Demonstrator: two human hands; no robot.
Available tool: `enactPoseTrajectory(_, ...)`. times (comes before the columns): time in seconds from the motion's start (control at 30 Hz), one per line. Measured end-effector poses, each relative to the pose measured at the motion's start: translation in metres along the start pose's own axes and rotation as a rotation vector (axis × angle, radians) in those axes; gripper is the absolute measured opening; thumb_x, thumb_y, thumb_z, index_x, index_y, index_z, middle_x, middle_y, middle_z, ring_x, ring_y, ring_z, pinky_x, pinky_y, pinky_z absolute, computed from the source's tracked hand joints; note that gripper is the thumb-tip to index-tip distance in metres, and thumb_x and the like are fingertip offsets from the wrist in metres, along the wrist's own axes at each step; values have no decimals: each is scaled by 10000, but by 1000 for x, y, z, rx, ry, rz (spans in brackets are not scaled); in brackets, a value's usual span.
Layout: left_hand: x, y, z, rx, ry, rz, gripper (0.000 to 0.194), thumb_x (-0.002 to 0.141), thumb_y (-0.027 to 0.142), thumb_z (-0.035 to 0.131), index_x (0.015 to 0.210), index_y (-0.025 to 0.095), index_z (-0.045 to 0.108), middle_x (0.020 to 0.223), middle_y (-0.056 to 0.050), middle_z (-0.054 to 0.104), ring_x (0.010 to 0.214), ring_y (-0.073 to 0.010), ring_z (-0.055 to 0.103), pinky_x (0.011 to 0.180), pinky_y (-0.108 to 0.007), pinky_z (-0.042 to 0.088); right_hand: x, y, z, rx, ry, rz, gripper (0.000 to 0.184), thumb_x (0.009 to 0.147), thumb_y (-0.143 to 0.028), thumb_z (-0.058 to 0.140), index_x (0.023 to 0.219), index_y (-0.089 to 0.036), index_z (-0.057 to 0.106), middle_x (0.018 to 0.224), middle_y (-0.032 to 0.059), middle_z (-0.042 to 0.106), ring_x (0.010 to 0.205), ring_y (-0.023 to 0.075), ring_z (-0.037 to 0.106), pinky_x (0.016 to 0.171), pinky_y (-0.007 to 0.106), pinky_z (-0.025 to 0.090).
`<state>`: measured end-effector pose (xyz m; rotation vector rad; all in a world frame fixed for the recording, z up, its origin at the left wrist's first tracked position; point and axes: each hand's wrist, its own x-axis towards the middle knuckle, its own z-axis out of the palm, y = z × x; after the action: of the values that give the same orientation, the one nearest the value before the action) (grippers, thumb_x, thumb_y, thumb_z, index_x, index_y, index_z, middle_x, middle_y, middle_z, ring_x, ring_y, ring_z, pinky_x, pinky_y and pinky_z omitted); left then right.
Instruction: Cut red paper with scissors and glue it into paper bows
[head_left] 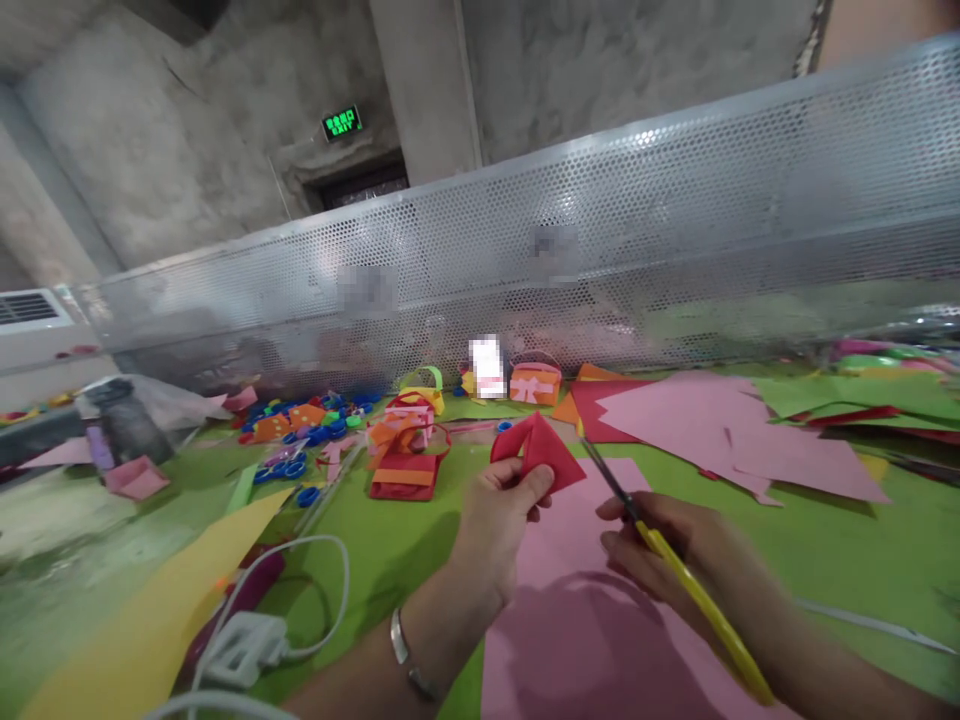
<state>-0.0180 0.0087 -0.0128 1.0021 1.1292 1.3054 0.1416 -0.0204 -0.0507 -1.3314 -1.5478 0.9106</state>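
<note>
L hand (pixel 507 500), fingers pinched on red paper (pixel 561 468), folded alrdy; R hand (pixel 694 535), fingers curled round scissors (pixel 694 590), blades clear of it; red bag (pixel 405 478) nearby looks done, this pc doesn't.

The folded red paper (pixel 556 452) is peaked on top, just beside yellow-handled scissors (pixel 677 568) slanting toward it.

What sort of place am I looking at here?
Probably a craft workspace, perhaps in a public building: yellow-handled scissors in the right hand, a small red bag on the green table, and a lit exit sign against the grey wall.
</note>
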Motion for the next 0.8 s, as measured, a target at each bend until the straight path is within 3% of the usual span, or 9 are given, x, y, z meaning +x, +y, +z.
enactPoseTrajectory(0.2,-11,-5,8,47,-56,-24,163,621,270,765,598,133,679,480,19,540,471,-78,409,515,-231,306,5,-5,0,405,132,3,397,706,-426,700,999,-210,540,619,-33,532,493,128,484,434,255,374)
enactPoseTrajectory(0.37,-18,-6,12,7,-118,-54,180,609,275,799,595,125,700,469,20,551,463,-74,434,510,-222,326,5,-11,2,438,108,63,401,641,-393,766,931,-205,562,603,-46,517,457,99,455,397,226,356)
enactPoseTrajectory(0.5,-15,-8,11,-73,-121,-111,219,590,283,834,599,109,700,478,7,579,464,-68,467,492,-198,334,6,-12,2,461,138,27,385,624,-402,778,889,-197,587,583,-51,514,435,95,446,385,230,366)
enactPoseTrajectory(0.7,-6,-10,9,-230,-82,-257,242,586,239,859,671,139,656,554,23,597,480,-59,518,495,-168,388,6,-12,0,480,186,9,423,626,-422,776,948,-215,599,724,2,596,596,165,592,480,261,473)
enactPoseTrajectory(0.8,-4,-9,8,-272,-74,-311,307,544,224,884,682,154,618,579,37,589,482,-57,529,481,-161,393,4,-13,1,487,158,-24,413,672,-430,747,984,-222,574,739,2,599,599,156,585,485,253,477)
